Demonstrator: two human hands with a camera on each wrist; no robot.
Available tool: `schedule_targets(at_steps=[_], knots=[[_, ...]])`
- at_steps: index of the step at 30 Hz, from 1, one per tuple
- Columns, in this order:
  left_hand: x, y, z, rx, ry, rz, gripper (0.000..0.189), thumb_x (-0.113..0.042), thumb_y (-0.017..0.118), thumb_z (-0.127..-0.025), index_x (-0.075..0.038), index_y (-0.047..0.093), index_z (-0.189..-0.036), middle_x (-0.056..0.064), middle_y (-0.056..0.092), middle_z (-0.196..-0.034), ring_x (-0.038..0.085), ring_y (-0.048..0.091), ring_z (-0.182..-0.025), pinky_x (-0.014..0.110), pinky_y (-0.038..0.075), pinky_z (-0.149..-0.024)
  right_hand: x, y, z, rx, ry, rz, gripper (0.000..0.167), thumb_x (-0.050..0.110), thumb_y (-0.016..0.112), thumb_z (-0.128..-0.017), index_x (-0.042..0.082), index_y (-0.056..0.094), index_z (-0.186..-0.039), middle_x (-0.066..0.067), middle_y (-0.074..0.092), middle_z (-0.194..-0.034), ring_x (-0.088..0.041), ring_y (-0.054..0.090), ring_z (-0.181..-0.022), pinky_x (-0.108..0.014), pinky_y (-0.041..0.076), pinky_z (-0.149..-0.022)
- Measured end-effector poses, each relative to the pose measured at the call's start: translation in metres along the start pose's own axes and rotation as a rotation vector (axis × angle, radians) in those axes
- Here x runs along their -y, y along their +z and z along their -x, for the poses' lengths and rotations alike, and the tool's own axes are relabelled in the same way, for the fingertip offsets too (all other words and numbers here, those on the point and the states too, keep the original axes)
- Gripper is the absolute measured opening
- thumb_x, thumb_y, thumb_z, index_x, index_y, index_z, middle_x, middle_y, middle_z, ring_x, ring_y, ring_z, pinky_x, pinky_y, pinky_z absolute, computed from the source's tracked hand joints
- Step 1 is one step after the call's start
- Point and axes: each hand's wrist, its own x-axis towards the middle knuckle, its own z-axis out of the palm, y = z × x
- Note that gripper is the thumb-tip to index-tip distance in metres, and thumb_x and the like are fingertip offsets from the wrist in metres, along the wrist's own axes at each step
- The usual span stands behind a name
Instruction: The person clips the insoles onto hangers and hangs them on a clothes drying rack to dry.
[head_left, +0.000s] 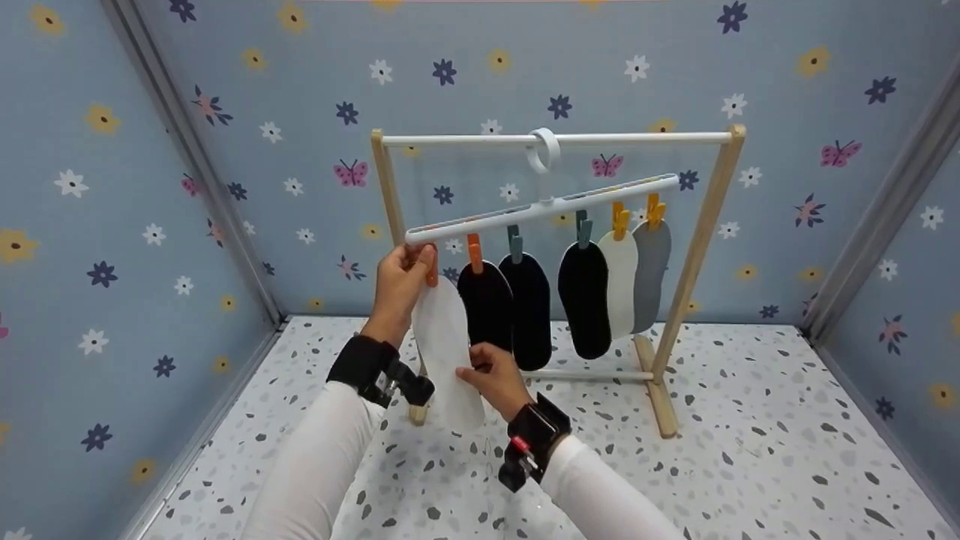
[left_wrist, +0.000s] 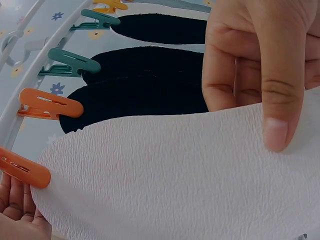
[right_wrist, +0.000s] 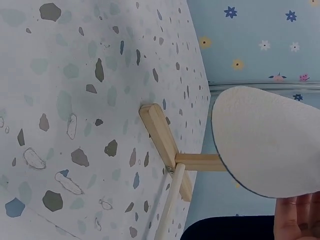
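Note:
My left hand (head_left: 395,289) is at the low left end of a tilted white hanger (head_left: 487,223), pinching an orange clothespin (head_left: 433,274). From that clothespin hangs a white insole (head_left: 441,322), its textured face filling much of the left wrist view. Partway down, my right hand (head_left: 501,381) pinches the insole's right edge, thumb (left_wrist: 277,132) on the front and fingers behind. Beside it a black insole (head_left: 486,300) hangs from a second orange clothespin (head_left: 475,253). In the right wrist view the white insole's rounded lower end (right_wrist: 270,142) shows.
Farther right hang two black insoles (head_left: 531,315) on green clothespins (head_left: 515,244), then a white insole (head_left: 621,285) and a grey insole (head_left: 651,277) on yellow clothespins (head_left: 620,220). The hanger's ring hooks over a wood-and-white rack (head_left: 637,139) standing on a speckled surface (head_left: 750,450).

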Motion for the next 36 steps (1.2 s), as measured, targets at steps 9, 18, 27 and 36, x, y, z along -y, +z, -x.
schedule_targets(at_steps=[9,18,27,36], knots=[[0.006,-0.002,0.002,0.03,0.023,0.021,0.026,-0.021,0.055,-0.096,0.001,0.057,-0.11,0.004,0.055,-0.09,0.014,0.051,-0.085,0.025,0.04,-0.079,-0.011,0.0,0.007,-0.041,0.051,-0.033,0.019,0.002,0.067,-0.084,-0.007,0.06,-0.099,-0.009,0.061,-0.084,-0.009,0.05,-0.066,-0.022,0.042,-0.054],[0.01,-0.006,0.003,0.049,0.063,0.016,0.031,-0.024,0.054,-0.096,0.0,0.055,-0.116,0.006,0.057,-0.095,0.016,0.053,-0.089,0.027,0.04,-0.084,-0.006,0.002,0.029,-0.069,0.083,0.028,0.022,-0.003,0.059,-0.086,-0.016,0.058,-0.104,-0.029,0.061,-0.101,-0.033,0.061,-0.085,-0.035,0.05,-0.074],[0.011,-0.01,0.007,0.033,0.065,0.008,0.043,-0.029,0.057,-0.095,-0.003,0.053,-0.129,0.011,0.059,-0.119,0.018,0.054,-0.106,0.03,0.042,-0.095,-0.044,0.004,0.02,-0.07,0.097,0.013,0.029,0.001,0.06,-0.086,-0.011,0.06,-0.112,-0.024,0.062,-0.109,-0.026,0.062,-0.089,-0.032,0.05,-0.074],[0.023,-0.021,0.016,0.033,0.097,-0.025,0.051,-0.031,0.067,-0.088,-0.008,0.052,-0.131,0.006,0.056,-0.127,0.016,0.051,-0.118,0.032,0.042,-0.098,-0.052,-0.002,0.023,-0.027,0.085,0.012,0.035,0.001,0.059,-0.087,-0.013,0.054,-0.119,-0.029,0.057,-0.113,-0.032,0.062,-0.091,-0.032,0.051,-0.071]])
